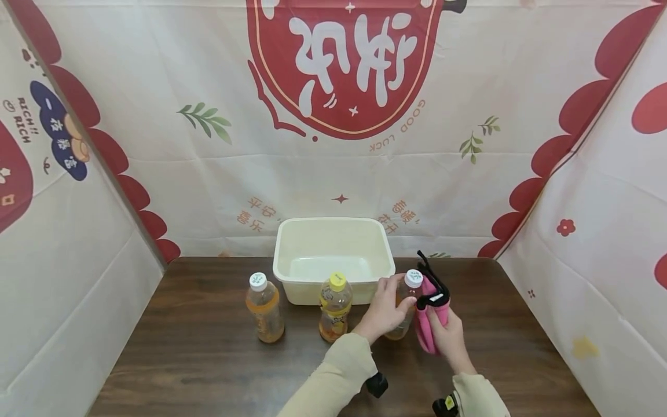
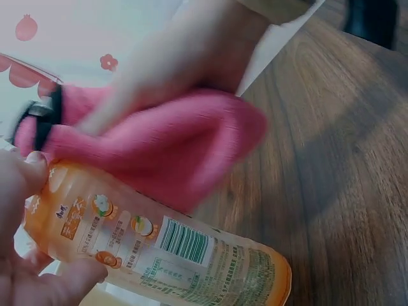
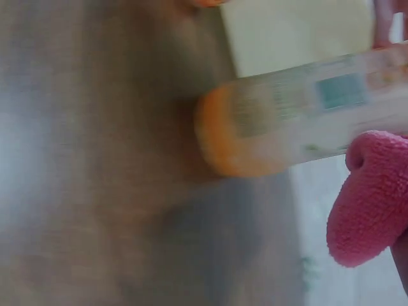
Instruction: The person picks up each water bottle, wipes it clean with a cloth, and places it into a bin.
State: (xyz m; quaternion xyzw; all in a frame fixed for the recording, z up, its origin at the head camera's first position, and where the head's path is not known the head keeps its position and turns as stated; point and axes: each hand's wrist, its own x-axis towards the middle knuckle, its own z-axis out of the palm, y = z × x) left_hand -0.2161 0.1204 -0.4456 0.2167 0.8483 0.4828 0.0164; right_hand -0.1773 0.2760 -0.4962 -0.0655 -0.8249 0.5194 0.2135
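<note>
My left hand point(image 1: 387, 311) grips a clear plastic drink bottle point(image 1: 401, 327) near its shoulder, fingers on one side and thumb on the other. This bottle has a white cap and, in the left wrist view, an orange-and-white label point(image 2: 143, 236) with a barcode. My right hand point(image 1: 449, 339) holds a pink plush drawstring pouch point(image 1: 424, 333) with a black cord point(image 1: 427, 269) at its top. The pouch is right beside the bottle and overlaps it in the wrist views. In the right wrist view, the rounded pink end point(image 3: 370, 204) shows below the bottle.
A cream plastic basin point(image 1: 292, 292) stands at the table's back edge. In front of it is a yellow-capped bottle point(image 1: 334, 315), and left of that a white-capped bottle point(image 1: 267, 315). Printed cloth point(image 1: 333, 174) hangs behind and along both sides of the brown wooden table point(image 1: 208, 359).
</note>
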